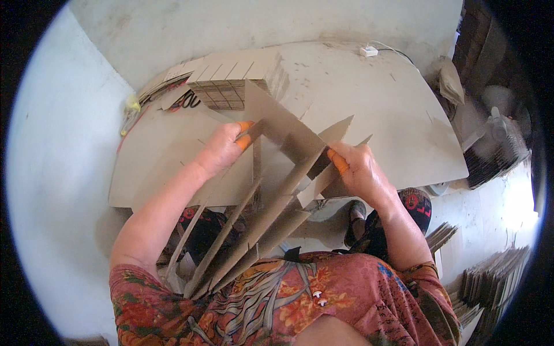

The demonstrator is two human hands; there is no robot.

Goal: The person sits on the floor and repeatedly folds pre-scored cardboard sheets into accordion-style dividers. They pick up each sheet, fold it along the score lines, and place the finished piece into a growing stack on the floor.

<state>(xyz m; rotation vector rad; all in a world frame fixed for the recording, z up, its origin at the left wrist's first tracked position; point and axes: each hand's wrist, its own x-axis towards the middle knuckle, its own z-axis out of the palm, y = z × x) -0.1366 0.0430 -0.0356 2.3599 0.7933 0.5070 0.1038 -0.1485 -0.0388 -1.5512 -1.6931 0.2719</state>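
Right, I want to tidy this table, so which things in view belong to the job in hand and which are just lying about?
Job in hand: held cardboard panels; orange finger covers; probably the slotted cardboard stack.

Apparently just lying about: white block with a cable; yellow object at far left.

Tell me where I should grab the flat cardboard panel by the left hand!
Probably pinch the cardboard panel by its left edge, coming from the left, as the left hand does: it's thin and flat, and other cardboard pieces crowd its right end.
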